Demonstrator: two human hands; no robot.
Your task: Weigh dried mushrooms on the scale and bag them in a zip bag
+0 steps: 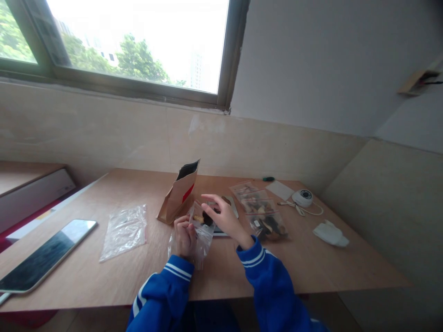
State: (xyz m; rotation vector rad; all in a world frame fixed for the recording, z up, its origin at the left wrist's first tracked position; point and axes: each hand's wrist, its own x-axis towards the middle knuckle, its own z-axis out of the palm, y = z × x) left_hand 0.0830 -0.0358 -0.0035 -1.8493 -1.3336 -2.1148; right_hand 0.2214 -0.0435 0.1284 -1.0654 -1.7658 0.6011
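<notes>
My left hand (pixel 186 236) is closed round a clear plastic zip bag (pixel 205 237), just in front of the brown paper bag. A yellowish piece (pixel 198 218) and a dark piece (pixel 207 218), perhaps dried mushroom, show at the upper part of the zip bag. Over that bag's right side is my right hand (pixel 224 216), its thumb and fingers apart, seemingly holding nothing. The brown paper bag (pixel 178 196) stands upright with its top open. Behind my right hand lies a flat pale-rimmed tray or scale (pixel 234 207), mostly hidden.
Several filled zip bags (pixel 266 226) lie at the right. Beyond them are a white dome camera (pixel 302 198) with cables, a white crumpled cloth (pixel 330 234), a white card (pixel 279 189) and a green object (pixel 268 179). A flat clear bag (pixel 125 230) and a tablet (pixel 48 256) lie left.
</notes>
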